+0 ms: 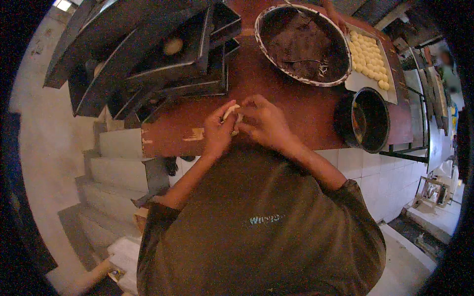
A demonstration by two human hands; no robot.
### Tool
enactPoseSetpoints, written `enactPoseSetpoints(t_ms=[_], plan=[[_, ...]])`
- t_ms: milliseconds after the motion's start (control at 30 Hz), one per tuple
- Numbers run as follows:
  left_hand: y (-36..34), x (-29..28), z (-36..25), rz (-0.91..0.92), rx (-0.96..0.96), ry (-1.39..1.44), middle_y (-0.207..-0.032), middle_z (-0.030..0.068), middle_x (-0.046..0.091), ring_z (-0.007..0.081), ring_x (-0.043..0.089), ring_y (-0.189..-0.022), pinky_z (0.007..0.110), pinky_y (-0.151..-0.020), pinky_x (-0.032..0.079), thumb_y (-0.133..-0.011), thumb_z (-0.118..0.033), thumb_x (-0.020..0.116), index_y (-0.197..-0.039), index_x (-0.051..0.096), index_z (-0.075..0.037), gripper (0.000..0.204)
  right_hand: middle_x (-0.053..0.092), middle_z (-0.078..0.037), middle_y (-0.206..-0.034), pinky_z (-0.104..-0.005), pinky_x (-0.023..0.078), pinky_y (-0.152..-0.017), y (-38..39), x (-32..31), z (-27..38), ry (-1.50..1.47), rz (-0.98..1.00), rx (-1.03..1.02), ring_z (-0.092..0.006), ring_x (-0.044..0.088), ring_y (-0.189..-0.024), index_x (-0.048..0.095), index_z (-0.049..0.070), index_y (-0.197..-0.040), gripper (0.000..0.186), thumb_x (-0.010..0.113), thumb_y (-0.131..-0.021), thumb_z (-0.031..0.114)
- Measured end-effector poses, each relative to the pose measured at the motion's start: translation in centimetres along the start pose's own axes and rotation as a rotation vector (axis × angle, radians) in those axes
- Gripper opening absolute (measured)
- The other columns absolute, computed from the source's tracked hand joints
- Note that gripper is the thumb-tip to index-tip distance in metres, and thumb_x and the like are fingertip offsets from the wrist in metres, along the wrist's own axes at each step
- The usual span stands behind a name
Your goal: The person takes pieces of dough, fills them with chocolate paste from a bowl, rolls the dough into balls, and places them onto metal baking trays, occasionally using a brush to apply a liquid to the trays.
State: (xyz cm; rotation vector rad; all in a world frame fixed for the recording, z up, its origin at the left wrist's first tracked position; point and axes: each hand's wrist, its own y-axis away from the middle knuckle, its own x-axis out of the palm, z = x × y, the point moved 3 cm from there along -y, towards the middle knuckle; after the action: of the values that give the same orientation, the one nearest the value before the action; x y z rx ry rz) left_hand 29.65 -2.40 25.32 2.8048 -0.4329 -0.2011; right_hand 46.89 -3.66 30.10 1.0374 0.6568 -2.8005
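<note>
A small piece of pale dough (230,113) is held over the near edge of the reddish-brown table. Curled around it from the left is my left hand (217,129). My right hand (269,123) meets it from the other side, its fingers bent and pinching at the dough's edge; a little blur and the fingers themselves hide part of the dough. Beyond my hands stands a large round basin (260,47) with a pale, smeared rim, holding a dark brown paste (301,42) and a wire-like utensil (321,68).
At the back right, a tray (390,93) carries rows of yellowish dough balls (368,59). A dark round pot (380,133) stands near the table's right front. Stacked dark metal pans (197,74) fill the left, one holding a pale round piece (173,46). Another person's hand (335,17) is beside the basin.
</note>
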Motion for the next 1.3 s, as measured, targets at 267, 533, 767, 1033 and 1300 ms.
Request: enactPoseSetpoints(t_ms=[267,533,767,1033,1300], plan=[[1.3,1.7,-6.0,0.304,-0.112,0.734,-0.136,0.0109,0.061,0.0201,0.06,-0.125,0.033,-0.102,0.054,-0.105,-0.017,0.054,-0.15,0.044,-0.005,0.048,0.071,-0.013,-0.109,-0.0378,0.057,-0.075,-1.0,-6.2,0.7,-0.076,0.057,-0.196,-0.0319,0.07,-0.089,0.072,0.004,-0.115,0.034,0.077,-0.082,0.008],[-0.4,3.7,-3.6,0.266,-0.06,0.769,-0.14,0.0122,0.059,0.0205,0.06,-0.125,0.034,-0.103,0.054,-0.105,-0.012,0.052,-0.141,0.051,0.002,0.039,0.069,-0.01,-0.107,-0.0363,0.058,-0.074,0.6,-5.8,0.7,0.15,-0.083,-0.291,-0.0293,0.069,-0.09,0.073,0.008,-0.111,0.03,0.078,-0.083,0.018],[1.5,3.7,-3.8,0.183,0.066,0.364,-0.147,0.0123,0.054,0.0189,0.059,-0.125,0.033,-0.105,0.05,-0.099,-0.003,0.057,-0.141,0.055,0.001,0.042,0.067,-0.011,-0.124,-0.0337,0.056,-0.081,-0.5,-4.9,-3.9,-0.92,0.342,0.597,-0.0178,0.065,-0.104,0.069,0.004,-0.121,0.044,0.083,-0.084,0.021],[0.2,2.7,-2.2,0.092,-0.059,0.762,-0.138,0.0102,0.059,0.0199,0.061,-0.121,0.032,-0.101,0.052,-0.099,-0.008,0.059,-0.139,0.057,-0.001,0.04,0.066,-0.013,-0.127,-0.0526,0.045,-0.104,0.9,-4.2,0.2,0.174,-0.165,-0.284,-0.0395,0.057,-0.119,0.072,0.01,-0.107,0.039,0.085,-0.072,0.023],[1.8,2.1,-3.6,0.366,0.17,0.537,-0.153,0.012,0.05,0.0223,0.055,-0.133,0.034,-0.103,0.051,-0.096,-0.01,0.062,-0.135,0.062,0.0,0.04,0.07,-0.014,-0.111,-0.0368,0.056,-0.079,0.5,-5.0,-2.1,-0.497,0.003,0.396,-0.0302,0.07,-0.095,0.072,0.004,-0.087,0.025,0.084,-0.078,0.024]])
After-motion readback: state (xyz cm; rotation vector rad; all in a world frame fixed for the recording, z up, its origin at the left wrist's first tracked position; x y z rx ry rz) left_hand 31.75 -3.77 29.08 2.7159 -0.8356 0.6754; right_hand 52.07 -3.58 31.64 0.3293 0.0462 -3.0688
